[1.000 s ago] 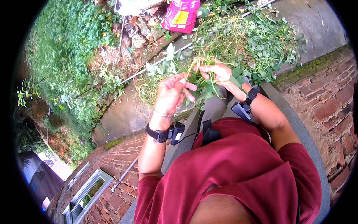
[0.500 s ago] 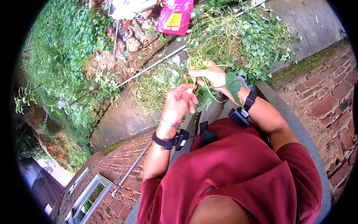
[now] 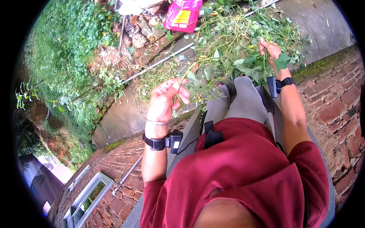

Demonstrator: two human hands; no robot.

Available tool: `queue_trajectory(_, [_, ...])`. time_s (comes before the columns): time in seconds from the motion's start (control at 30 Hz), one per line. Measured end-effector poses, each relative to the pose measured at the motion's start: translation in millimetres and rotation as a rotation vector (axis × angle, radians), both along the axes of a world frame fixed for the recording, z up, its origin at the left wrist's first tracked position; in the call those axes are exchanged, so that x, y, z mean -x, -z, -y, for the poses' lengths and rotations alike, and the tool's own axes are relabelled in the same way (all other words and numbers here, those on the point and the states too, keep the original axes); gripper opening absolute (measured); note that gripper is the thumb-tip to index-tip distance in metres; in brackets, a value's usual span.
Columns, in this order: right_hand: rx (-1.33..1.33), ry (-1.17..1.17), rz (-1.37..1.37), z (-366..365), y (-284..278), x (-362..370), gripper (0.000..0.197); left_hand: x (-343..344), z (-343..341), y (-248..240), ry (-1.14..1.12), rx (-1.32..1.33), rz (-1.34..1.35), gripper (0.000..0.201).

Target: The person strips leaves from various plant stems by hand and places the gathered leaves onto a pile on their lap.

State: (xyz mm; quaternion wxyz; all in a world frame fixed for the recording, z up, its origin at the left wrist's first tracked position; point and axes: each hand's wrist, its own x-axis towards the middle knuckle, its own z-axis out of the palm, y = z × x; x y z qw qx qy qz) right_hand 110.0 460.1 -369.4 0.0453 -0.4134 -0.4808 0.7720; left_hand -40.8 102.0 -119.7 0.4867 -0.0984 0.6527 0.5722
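Left fingers (image 3: 175,86) pinched on thin vine (image 3: 189,69); right hand (image 3: 270,51) curled nearly closed around leafy stems (image 3: 253,70), over the green pile (image 3: 232,40). Risk: tangled trailing ends could snag, snapping stems.

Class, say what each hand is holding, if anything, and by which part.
Left hand: a thin green stem, pinched, apparently near one end. Right hand: leafy greens, apparently by their stalks; the exact spot is unclear.

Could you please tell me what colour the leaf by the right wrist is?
The leaf is green, clearest in the head view.
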Motion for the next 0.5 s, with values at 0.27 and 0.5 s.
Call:
queue_trajectory(0.27, [0.291, -0.408, -0.369, 57.5, -107.1, 40.3, 0.018, 15.6, -28.0, 21.6, 0.026, -0.134, -0.112, 0.032])
queue_trajectory(0.5, [0.436, -0.434, -0.416, 127.1, -168.5, 77.9, 0.027, 7.3, -68.4, 6.5, 0.113, -0.159, -0.381, 0.049])
